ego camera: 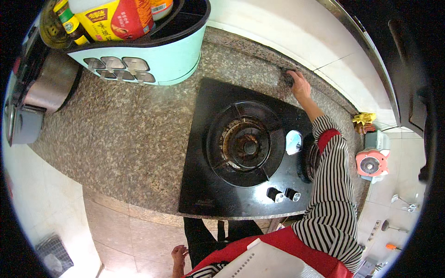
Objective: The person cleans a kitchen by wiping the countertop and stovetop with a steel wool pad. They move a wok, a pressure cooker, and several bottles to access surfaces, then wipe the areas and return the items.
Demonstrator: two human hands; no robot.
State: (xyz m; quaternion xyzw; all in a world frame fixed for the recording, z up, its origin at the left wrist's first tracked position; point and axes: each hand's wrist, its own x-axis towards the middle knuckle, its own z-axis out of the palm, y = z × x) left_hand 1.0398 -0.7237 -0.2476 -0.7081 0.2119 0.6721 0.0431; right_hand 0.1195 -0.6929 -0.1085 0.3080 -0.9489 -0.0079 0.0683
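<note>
My right hand [301,86] reaches past the back of a black glass gas hob [222,93], its fingers closed on a dark scrubbing pad or cloth [288,79] pressed to the granite worktop near the wall; which of the two it is I cannot tell. A round pan support [212,153] surrounds the rusty-looking burner [249,147]. Two control knobs [275,195] stand at the hob's front. My left hand [179,253] hangs low beside my body, below the worktop's front edge, fingers loosely curled and apart, holding nothing visible.
A mint-green caddy [174,52] with bottles stands at the back left. Metal pots [52,81] are at the far left. A pink fan [371,164] and a yellow cloth or bag [364,118] lie beyond my right arm. A range hood edge [365,38] hangs at upper right.
</note>
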